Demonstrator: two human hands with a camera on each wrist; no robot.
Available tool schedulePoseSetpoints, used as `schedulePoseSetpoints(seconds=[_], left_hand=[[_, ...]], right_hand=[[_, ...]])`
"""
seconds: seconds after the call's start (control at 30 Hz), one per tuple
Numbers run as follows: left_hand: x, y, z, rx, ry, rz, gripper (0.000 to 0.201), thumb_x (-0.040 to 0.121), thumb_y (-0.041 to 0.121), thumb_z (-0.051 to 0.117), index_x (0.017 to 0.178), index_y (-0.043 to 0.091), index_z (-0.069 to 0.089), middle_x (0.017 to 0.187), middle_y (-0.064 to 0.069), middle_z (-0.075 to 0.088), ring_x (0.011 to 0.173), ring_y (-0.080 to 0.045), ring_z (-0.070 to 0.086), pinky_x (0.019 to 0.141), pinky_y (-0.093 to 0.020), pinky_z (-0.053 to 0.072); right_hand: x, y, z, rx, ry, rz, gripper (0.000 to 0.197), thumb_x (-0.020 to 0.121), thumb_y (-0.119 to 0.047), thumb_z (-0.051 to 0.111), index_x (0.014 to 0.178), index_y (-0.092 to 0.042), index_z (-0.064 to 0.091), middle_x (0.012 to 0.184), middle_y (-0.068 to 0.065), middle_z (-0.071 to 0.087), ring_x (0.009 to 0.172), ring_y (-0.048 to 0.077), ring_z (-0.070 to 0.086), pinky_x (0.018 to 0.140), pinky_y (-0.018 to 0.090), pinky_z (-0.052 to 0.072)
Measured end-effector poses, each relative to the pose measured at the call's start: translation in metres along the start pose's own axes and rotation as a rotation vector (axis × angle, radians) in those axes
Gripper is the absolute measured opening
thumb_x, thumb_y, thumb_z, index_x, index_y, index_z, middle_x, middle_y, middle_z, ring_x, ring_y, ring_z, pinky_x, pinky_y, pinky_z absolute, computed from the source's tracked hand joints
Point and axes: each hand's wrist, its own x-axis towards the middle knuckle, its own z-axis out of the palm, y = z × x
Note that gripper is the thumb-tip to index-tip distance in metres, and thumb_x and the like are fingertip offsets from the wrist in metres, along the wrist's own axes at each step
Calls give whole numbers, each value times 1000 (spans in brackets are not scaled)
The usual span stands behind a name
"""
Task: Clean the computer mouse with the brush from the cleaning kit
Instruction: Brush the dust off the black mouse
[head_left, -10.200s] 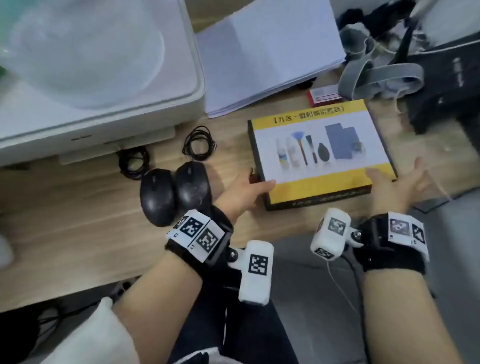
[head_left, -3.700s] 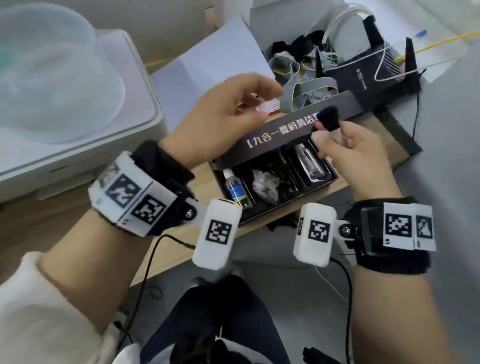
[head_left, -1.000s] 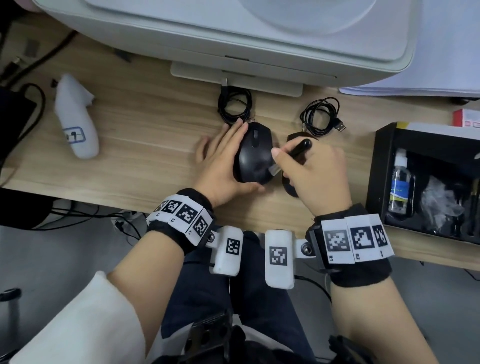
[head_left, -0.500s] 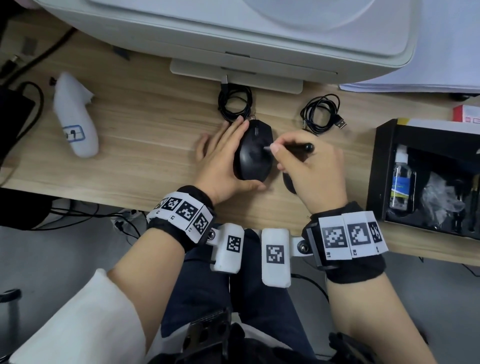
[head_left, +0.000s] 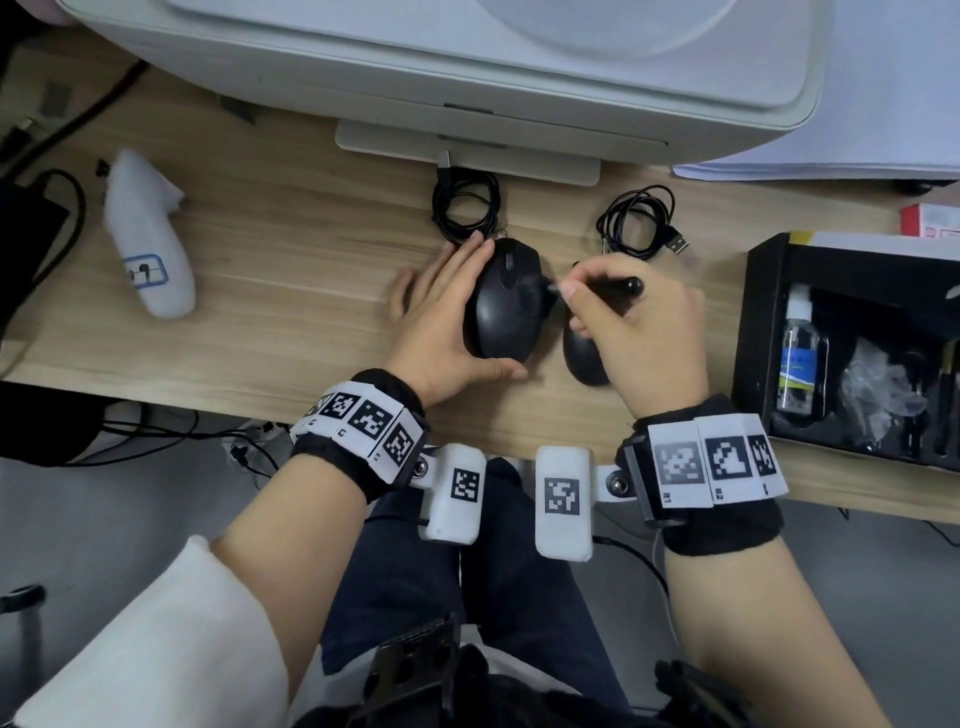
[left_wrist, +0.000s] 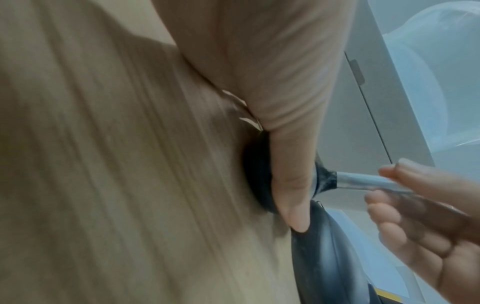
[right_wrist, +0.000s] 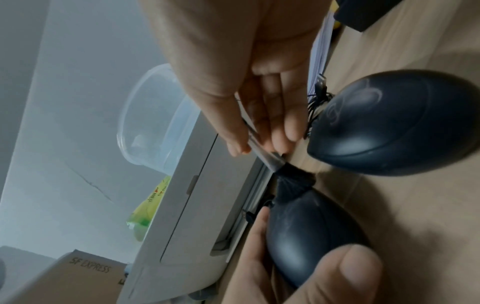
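Note:
A black computer mouse (head_left: 501, 312) lies on the wooden desk (head_left: 291, 270). My left hand (head_left: 441, 332) grips it, fingers along its left side and thumb curled round its rear end. My right hand (head_left: 641, 332) pinches the brush (head_left: 615, 285) like a pen, black handle pointing right. The dark bristles (head_left: 540, 288) press on the mouse's upper right side, near the wheel. The right wrist view shows the bristles (right_wrist: 293, 181) splayed on the mouse (right_wrist: 298, 236). The left wrist view shows the silver ferrule (left_wrist: 363, 182) beside my left thumb (left_wrist: 291, 185).
A second black mouse (head_left: 584, 358) lies under my right hand. The open black kit box (head_left: 758, 338) with a spray bottle (head_left: 800, 358) stands at the right. A white printer (head_left: 467, 67) sits behind, with two coiled cables (head_left: 465, 208) in front. A white handheld device (head_left: 145, 249) lies left.
The brush has swept from the mouse's right flank up toward its front, and its handle has levelled out to point right. My left hand has kept its hold.

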Motion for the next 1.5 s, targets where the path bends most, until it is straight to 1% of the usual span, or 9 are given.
schedulePoseSetpoints(seconds=[0.17,0.3,0.43,0.6,0.83,1.03,1.17,1.33,1.5], left_hand=[[0,1,-1,-1,-10,-7,122,47,53,81,146,29,12,157,12,10,145,-11,4,116,-40,-4],[0,0,-1,-8,-4,3,123,46,54,81,146,29,14,157,10,11,145,-12,5,116,-42,-3],[0,1,0,-4,-7,-4,122,47,53,81,146,28,14,157,10,11,145,-13,5,117,-42,-3],[0,0,0,-9,-3,-4,124,44,56,81,145,28,15,157,10,12,145,-13,6,118,-44,-1],[1,0,0,-28,-8,-2,125,43,57,79,146,27,15,157,8,13,145,-16,6,118,-45,-1],[2,-2,1,-24,16,5,123,44,58,79,146,27,16,157,7,14,145,-16,11,117,-43,0],[2,-2,1,-61,10,2,126,39,65,73,145,27,17,157,6,15,144,-16,12,118,-48,4],[1,-2,1,-36,15,0,123,44,57,80,145,27,17,157,7,14,144,-15,11,116,-40,-2],[2,-2,1,-60,19,3,122,42,59,74,145,27,18,157,7,16,144,-14,11,116,-41,-1]], right_hand=[[-1,1,0,80,-139,80,18,82,-16,65,68,-28,64,51,-9,62,51,11,61,54,24,51],[0,0,0,6,-14,-33,8,81,-19,63,77,-21,69,67,-14,64,71,16,68,76,39,56],[-2,-3,3,70,-177,42,13,81,-18,65,72,-26,66,58,-14,66,59,14,65,65,35,55],[-1,-8,-3,11,61,-147,4,83,-19,63,85,-17,66,77,-12,64,79,13,66,81,33,54],[-2,2,1,-61,-219,3,20,79,-15,61,63,-22,50,63,-3,61,59,19,55,64,37,48],[-7,8,5,59,-52,-18,7,83,-16,60,76,-15,59,71,2,65,63,21,65,65,38,54],[-4,7,7,96,-209,53,13,81,-11,61,70,-8,54,63,-5,62,52,17,60,55,27,47],[-1,6,8,110,-101,31,17,82,-12,61,68,-18,54,68,-2,64,55,17,62,54,24,49],[2,10,8,79,-94,43,10,81,-12,60,72,-9,57,60,-7,60,52,18,59,55,28,48]])
